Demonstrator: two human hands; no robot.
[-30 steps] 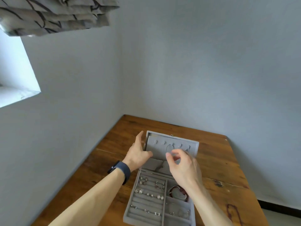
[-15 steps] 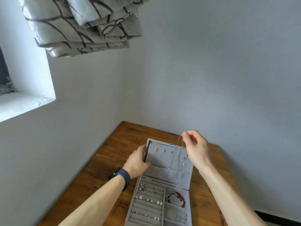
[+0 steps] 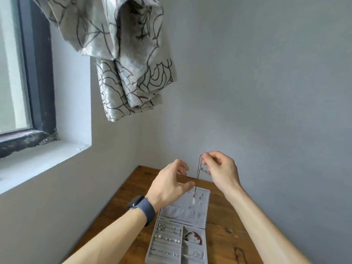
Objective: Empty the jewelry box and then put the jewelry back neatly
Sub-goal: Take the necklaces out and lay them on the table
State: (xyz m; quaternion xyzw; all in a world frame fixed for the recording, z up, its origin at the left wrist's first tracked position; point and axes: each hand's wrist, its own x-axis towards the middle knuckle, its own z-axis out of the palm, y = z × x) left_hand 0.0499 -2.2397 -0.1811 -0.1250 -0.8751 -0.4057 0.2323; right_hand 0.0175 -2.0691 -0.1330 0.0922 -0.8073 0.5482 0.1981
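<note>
**Thin silver chain necklace (image 3: 197, 176): light, limp, tangle-prone**

Hangs pinched at top by the right hand (image 3: 222, 168), over the grey velvet jewelry box's (image 3: 203, 216) 12 o'clock end. Likely wants steadying lower by the slack, empty left hand (image 3: 167, 187) at 9 o'clock.

Right hand (image 3: 221, 170) pinches a thin necklace (image 3: 198, 174) at its top, above the open jewelry box (image 3: 177, 212). The pendant hangs in front of the lid. Left hand (image 3: 169, 183), dark watch (image 3: 143, 207) at the wrist, hovers beside the chain, fingers loosely curled, holding nothing. The box lies on a wooden table (image 3: 224, 216), with earrings (image 3: 167, 235) and a red bracelet (image 3: 193, 237) inside.
</note>
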